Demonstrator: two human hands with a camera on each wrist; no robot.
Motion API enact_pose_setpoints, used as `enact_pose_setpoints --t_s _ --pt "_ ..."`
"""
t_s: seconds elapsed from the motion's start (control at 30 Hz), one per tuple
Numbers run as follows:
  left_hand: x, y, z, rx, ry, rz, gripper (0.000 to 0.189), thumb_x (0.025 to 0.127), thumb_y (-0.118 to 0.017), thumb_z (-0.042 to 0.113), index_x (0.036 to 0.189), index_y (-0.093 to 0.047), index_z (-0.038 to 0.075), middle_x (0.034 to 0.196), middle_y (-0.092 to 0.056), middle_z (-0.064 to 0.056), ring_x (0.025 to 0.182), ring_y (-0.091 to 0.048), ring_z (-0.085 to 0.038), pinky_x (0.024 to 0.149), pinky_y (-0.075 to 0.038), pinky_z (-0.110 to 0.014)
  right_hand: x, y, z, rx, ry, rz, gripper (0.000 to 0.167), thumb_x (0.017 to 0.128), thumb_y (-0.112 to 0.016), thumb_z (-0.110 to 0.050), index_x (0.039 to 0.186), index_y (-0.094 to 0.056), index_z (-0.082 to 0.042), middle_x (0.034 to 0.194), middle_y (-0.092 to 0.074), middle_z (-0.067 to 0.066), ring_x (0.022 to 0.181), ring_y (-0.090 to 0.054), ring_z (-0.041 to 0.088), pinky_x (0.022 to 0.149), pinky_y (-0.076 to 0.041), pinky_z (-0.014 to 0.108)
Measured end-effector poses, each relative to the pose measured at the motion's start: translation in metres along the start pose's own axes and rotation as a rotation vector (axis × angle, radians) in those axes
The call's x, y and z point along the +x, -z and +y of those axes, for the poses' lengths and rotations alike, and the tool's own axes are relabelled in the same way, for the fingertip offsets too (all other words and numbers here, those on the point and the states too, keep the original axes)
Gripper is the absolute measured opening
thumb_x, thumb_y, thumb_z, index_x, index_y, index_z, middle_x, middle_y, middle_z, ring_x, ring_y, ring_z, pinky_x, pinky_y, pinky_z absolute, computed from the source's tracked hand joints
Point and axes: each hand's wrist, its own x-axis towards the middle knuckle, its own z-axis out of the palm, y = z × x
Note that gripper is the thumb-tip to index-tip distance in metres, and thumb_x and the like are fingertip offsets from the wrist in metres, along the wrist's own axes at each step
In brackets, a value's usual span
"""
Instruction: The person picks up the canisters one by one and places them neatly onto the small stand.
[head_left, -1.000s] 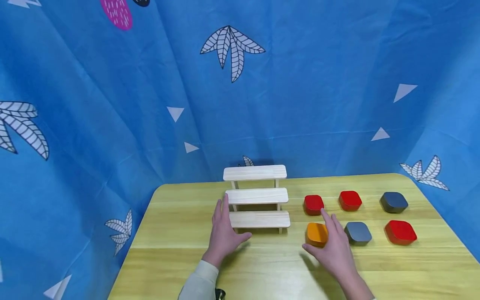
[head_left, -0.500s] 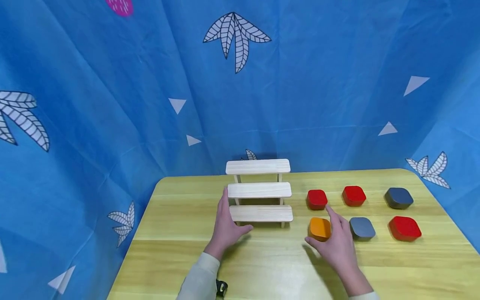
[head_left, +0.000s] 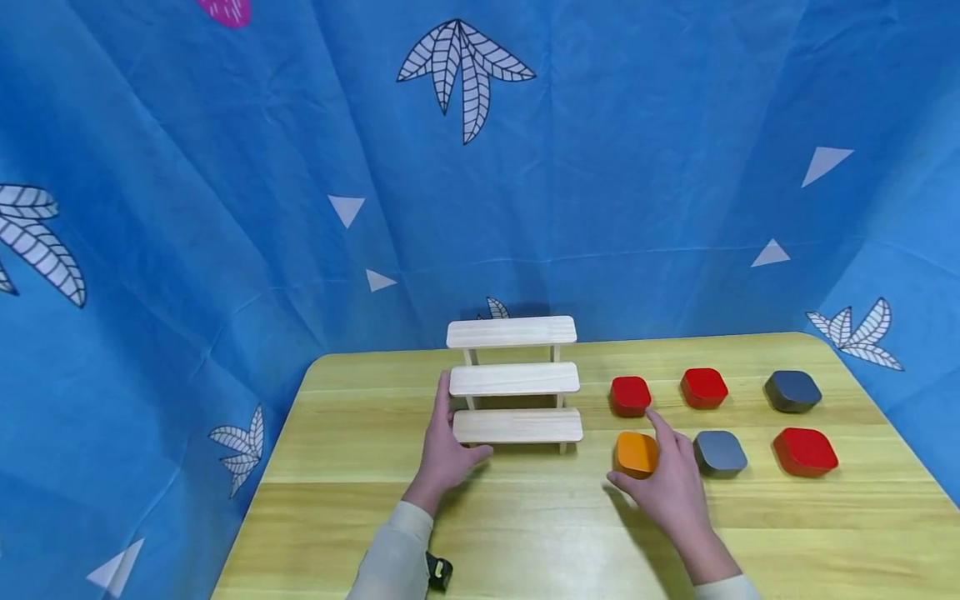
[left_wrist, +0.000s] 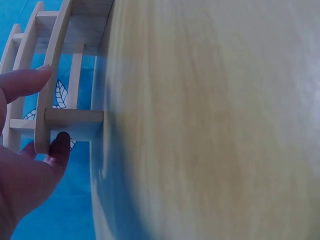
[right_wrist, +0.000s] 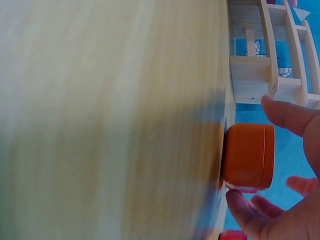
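A pale wooden three-step display stand [head_left: 517,425] stands at the back middle of the table. My left hand [head_left: 442,458] is at its left end, fingers extended along the side and thumb in front of the lowest step. In the left wrist view, the thumb overlaps that step's front edge and fingertips [left_wrist: 61,145] lie by its end. My right hand [head_left: 671,483] spreads round an orange rounded-square box [head_left: 636,455] on the table. The right wrist view shows the thumb [right_wrist: 285,114] on one side of the box, apart from it, and fingertips near the opposite side.
To the right stand similar boxes: red ones at the back left [head_left: 630,396], back middle [head_left: 703,388] and front right [head_left: 805,452], a grey-blue one [head_left: 720,453] and a dark blue one [head_left: 792,391]. A blue patterned cloth [head_left: 600,167] hangs behind the wooden table [head_left: 540,533].
My left hand has drawn closer to the stand's left end. My right hand stays around the orange box, a little nearer to it. The head view has shifted slightly; the boxes stay put.
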Motion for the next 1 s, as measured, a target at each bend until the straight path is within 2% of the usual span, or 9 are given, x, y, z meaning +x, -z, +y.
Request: enact_pose_setpoints --t_s 0.23,0.5,0.67,1.0 --pt "0.001 -0.001 -0.006 -0.005 0.002 0.02 0.133 0.066 -0.083 -0.016 0.161 -0.004 0.033 0.151 -0.038 -0.011 0.125 -0.049 -0.036 0.091 -0.052 -0.045 0.004 -0.002 0.001 0.0 -0.016 -0.012 0.113 0.068 -0.093 -0.023 0.158 -0.026 -0.011 0.138 -0.039 0.031 0.118 -0.044 0.047 0.092 -0.043 0.068" --pt "0.0 -0.002 -0.011 -0.046 0.004 0.011 0.132 0.068 -0.08 -0.018 0.16 -0.005 0.04 0.145 -0.043 -0.01 0.124 -0.05 -0.034 0.09 -0.053 -0.043 0.005 -0.004 0.004 0.024 -0.023 0.011 0.106 0.069 -0.091 -0.018 0.155 -0.031 -0.008 0.134 -0.046 0.029 0.118 -0.047 0.045 0.092 -0.043 0.064" --pt "0.0 -0.003 -0.012 -0.071 0.021 0.01 0.132 0.068 -0.079 -0.019 0.159 -0.007 0.043 0.143 -0.044 -0.007 0.122 -0.051 -0.03 0.091 -0.052 -0.041 0.005 -0.006 0.005 0.022 -0.037 0.012 0.103 0.07 -0.091 -0.017 0.154 -0.033 -0.007 0.132 -0.049 0.028 0.115 -0.049 0.045 0.093 -0.043 0.063" --pt "-0.001 -0.004 -0.01 -0.063 0.059 0.013 0.131 0.068 -0.079 -0.02 0.159 -0.009 0.041 0.146 -0.041 -0.009 0.126 -0.049 -0.032 0.093 -0.051 -0.042 0.006 -0.006 0.004 0.024 -0.056 0.01 0.098 0.071 -0.089 -0.014 0.152 -0.035 -0.006 0.128 -0.052 0.027 0.11 -0.052 0.043 0.091 -0.045 0.061"
